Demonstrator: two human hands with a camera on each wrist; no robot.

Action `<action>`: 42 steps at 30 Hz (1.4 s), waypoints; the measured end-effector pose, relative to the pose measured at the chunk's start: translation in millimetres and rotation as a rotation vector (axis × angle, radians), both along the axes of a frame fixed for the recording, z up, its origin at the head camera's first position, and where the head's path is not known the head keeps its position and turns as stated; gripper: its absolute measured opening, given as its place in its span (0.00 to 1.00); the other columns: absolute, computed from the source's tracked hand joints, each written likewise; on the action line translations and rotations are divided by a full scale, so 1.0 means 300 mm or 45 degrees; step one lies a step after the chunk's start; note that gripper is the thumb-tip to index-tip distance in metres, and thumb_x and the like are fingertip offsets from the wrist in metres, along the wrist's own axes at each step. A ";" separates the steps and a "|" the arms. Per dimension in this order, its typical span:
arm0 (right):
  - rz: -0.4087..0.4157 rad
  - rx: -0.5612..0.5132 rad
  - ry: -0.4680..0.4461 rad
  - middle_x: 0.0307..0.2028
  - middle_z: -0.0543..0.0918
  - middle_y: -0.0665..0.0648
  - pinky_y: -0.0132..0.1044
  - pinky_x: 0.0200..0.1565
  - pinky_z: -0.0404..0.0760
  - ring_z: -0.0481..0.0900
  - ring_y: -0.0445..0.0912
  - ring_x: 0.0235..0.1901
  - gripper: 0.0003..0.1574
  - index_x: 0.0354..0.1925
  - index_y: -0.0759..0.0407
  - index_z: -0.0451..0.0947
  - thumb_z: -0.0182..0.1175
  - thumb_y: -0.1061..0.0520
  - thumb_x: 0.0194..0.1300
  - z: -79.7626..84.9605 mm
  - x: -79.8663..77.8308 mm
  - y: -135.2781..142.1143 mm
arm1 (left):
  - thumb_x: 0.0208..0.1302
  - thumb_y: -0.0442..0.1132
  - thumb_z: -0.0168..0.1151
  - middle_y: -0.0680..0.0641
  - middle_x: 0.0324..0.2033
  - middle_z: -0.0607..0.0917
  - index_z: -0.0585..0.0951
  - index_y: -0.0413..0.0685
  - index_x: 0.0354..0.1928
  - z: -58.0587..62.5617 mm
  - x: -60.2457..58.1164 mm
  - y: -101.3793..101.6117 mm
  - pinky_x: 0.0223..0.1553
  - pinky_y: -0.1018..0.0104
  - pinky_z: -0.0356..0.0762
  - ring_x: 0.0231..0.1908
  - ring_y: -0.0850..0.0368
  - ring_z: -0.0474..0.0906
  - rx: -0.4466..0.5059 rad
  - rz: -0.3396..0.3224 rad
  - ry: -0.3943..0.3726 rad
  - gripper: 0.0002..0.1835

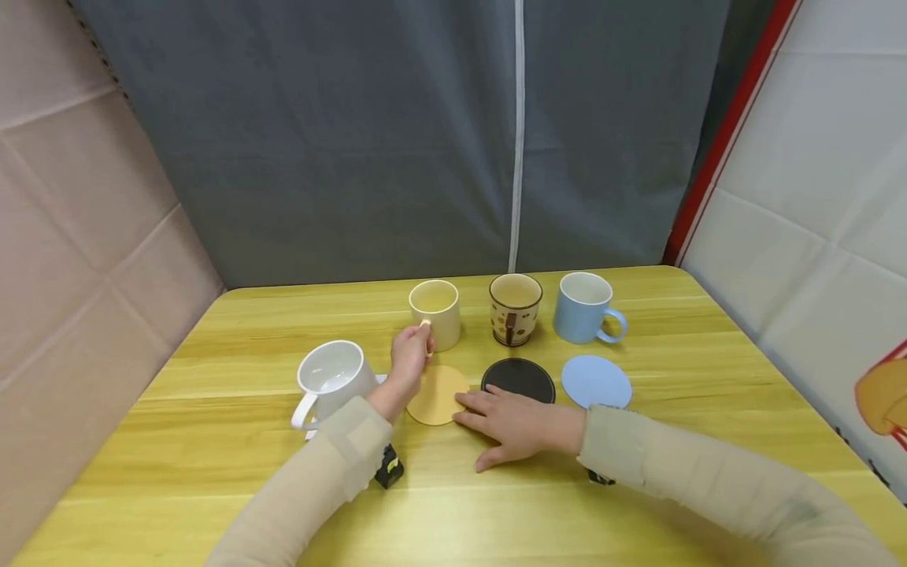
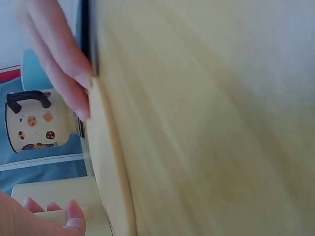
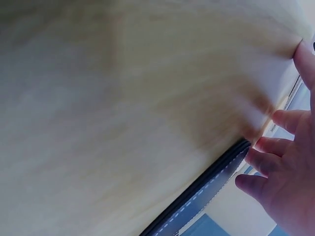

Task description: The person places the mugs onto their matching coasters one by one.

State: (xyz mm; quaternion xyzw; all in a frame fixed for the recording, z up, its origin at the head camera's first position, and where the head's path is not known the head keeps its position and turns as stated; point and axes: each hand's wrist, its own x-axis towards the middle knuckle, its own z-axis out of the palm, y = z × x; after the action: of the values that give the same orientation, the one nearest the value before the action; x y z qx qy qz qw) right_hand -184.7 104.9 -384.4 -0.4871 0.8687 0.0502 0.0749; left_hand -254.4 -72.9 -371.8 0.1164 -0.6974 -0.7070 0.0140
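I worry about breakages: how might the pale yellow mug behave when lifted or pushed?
The pale yellow mug has smooth, ceramic-looking walls, so it is likely stiff but could chip if dropped. Standing upright, it would probably slide rather than roll. Because the left hand grips only its side handle, it may tilt when lifted.

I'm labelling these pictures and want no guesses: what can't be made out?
Head view: most of the pale thing by the white mug, behind mug and left sleeve.
Head view: the black coaster's near edge, partly behind the right hand.
Left wrist view: part of the yellow mug, behind the left hand.
Right wrist view: part of the black coaster, cut off by the bottom edge.
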 end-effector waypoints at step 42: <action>-0.035 0.011 -0.052 0.70 0.51 0.58 0.53 0.65 0.52 0.50 0.50 0.68 0.47 0.69 0.52 0.54 0.45 0.28 0.60 -0.004 0.001 0.001 | 0.69 0.37 0.46 0.51 0.21 0.72 0.73 0.36 0.35 0.013 0.063 -0.057 0.30 0.67 0.67 0.26 0.58 0.67 0.021 -0.066 -0.005 0.10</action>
State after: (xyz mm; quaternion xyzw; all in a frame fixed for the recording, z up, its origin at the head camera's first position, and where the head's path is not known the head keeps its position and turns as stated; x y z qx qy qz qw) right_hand -184.3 105.1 -385.7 -0.4757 0.8734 0.0427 0.0955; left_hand -235.3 -90.1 -367.8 0.0997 -0.6943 -0.7127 -0.0068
